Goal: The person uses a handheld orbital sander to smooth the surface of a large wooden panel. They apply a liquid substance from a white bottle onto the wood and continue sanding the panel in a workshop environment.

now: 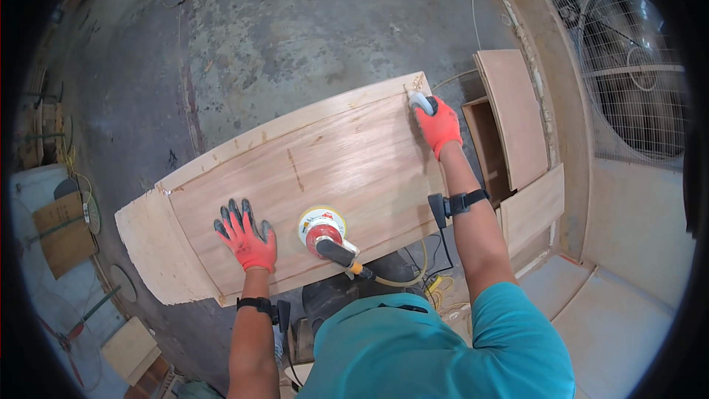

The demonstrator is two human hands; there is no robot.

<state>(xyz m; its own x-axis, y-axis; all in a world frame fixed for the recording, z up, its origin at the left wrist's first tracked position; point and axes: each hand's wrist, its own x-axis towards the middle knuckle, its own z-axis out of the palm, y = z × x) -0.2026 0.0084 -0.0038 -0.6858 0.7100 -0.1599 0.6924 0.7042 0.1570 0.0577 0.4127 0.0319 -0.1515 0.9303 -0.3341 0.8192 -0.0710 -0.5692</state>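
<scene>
A wooden panel (347,155) with a raised frame lies slanted in front of me. My left hand (249,240), in a red glove with dark fingertips, rests flat on its near left part, fingers spread and holding nothing. At the far right corner of the panel, my right hand (438,124) is closed around a small whitish object (419,102). Its narrow end points at the corner joint; the fingers hide the rest, so its kind is unclear. Between my hands, close to the near edge, sits a red air sander (325,235) with a pale round disc.
A yellowish hose (402,281) runs from the sander over the panel's near edge. Wooden boxes or cabinet parts (517,118) stand at the right, near a large caged fan (628,66). Cardboard (63,233) and boards (133,351) lie at the left.
</scene>
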